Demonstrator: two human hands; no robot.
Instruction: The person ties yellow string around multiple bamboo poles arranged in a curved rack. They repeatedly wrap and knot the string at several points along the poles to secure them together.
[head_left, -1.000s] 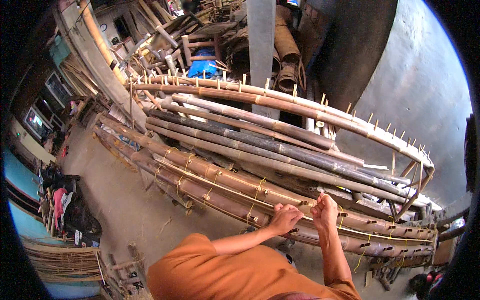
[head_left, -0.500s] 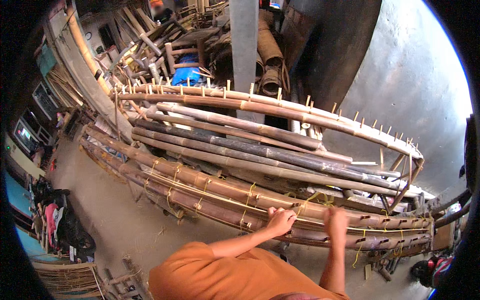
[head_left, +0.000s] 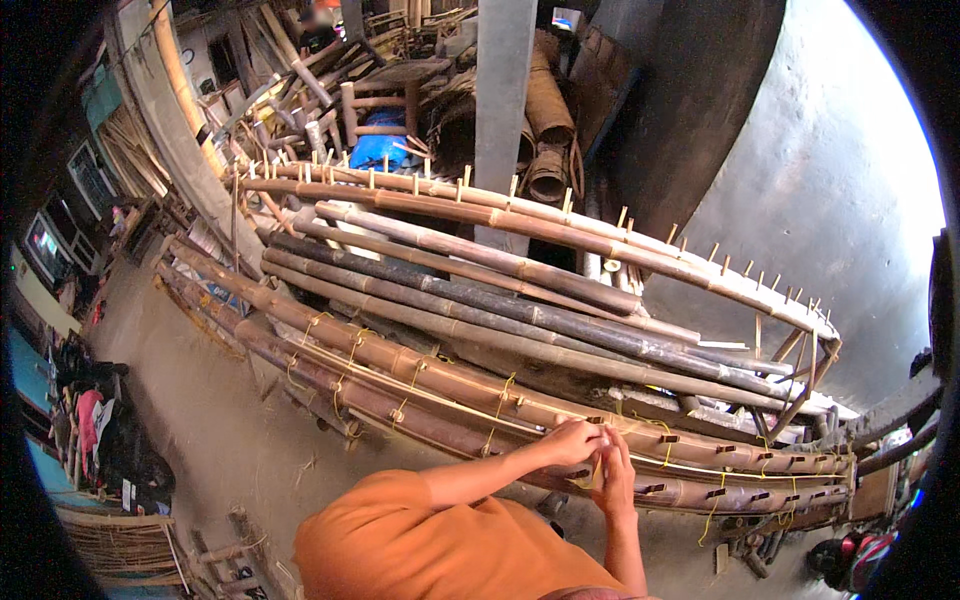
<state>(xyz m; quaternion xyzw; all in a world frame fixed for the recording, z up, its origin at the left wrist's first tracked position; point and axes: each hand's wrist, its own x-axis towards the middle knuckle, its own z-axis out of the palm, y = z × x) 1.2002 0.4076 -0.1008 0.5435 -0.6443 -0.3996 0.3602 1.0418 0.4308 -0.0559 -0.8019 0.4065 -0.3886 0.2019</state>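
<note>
My left hand (head_left: pixel 572 443) is closed over the gap between two long brown bamboo poles, its fingertips pinched together. Just beside it, my right hand (head_left: pixel 614 478) has its fingers raised and bent, meeting the left fingertips. Whatever they pinch is too small to make out. The farther bamboo pole (head_left: pixel 455 381) and the nearer bamboo pole (head_left: pixel 440 420) run side by side, both set with short wooden pegs. Yellow ties (head_left: pixel 497 412) loop round them at intervals, and a thin pale strip (head_left: pixel 690 469) lies lengthwise between them. One loose yellow tie end (head_left: pixel 711 520) hangs below at the right.
Beyond the poles lie several more bamboo poles (head_left: pixel 560 318), one blackened. Farther back runs a rail of upright pegs (head_left: pixel 490 214). A grey pillar (head_left: pixel 503 120) stands behind, with rolled mats (head_left: pixel 548 120), a blue bag (head_left: pixel 378 152) and stacked bamboo nearby. A grey wall (head_left: pixel 810 180) closes the right side.
My right hand has come down and left from its raised place to meet my left hand. The left hand has shifted slightly right. The whole view has tilted a little.
</note>
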